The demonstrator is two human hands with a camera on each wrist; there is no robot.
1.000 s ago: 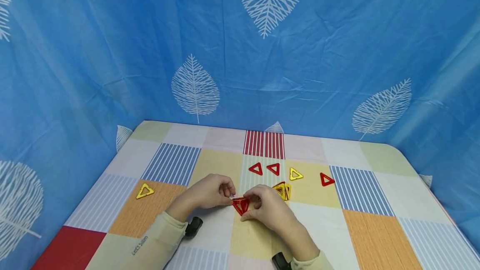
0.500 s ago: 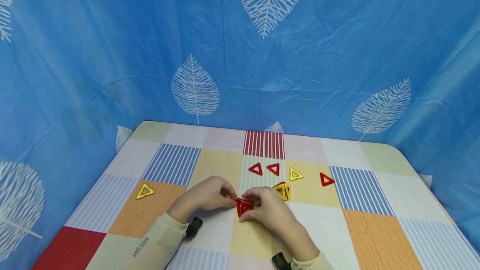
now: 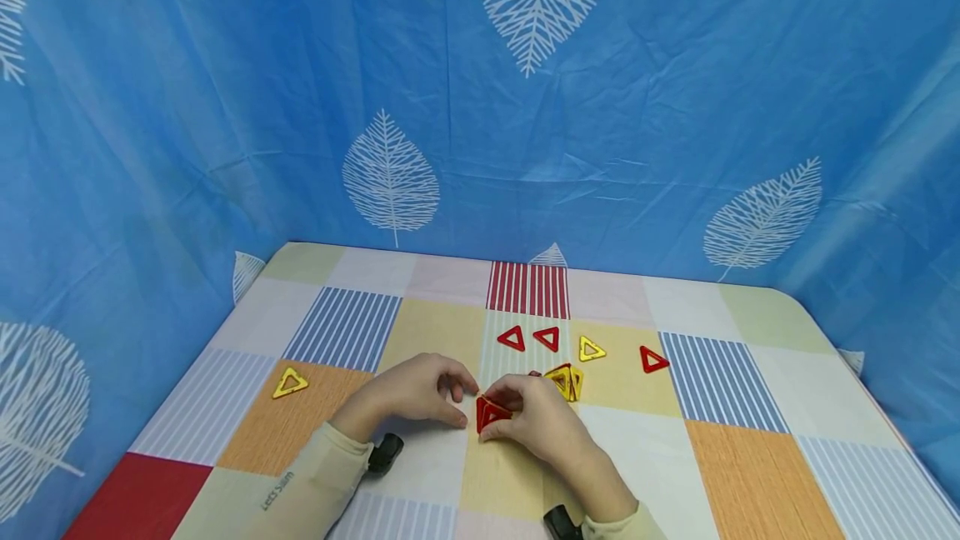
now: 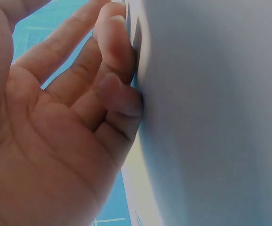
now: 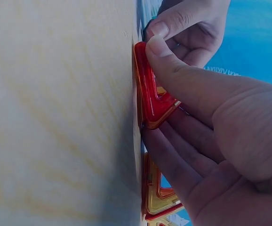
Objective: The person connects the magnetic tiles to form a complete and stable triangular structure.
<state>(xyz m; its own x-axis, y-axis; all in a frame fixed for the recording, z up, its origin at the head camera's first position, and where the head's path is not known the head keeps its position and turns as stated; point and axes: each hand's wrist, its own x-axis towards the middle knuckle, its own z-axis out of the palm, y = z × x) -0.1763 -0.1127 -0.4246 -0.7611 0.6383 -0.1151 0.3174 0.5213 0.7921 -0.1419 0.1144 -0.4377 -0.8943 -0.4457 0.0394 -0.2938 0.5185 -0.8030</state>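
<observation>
Head view: nearest, the right hand [image 3: 542, 419] pinches a red triangular piece [image 3: 491, 416] between thumb and fingers, low over the patchwork tabletop [image 3: 637, 473]. Just left of that piece, the left hand [image 3: 420, 387] is loose, fingers relaxed and holding nothing; whether its index fingertip touches the piece cannot be told. Just beyond the right hand sits a yellow-and-red cluster [image 3: 561, 382]; well to the left lies a yellow triangle [image 3: 290, 382]. Farther back lie three red triangles [image 3: 547, 338] and another yellow one, before a blue curtain [image 3: 645, 107].
</observation>
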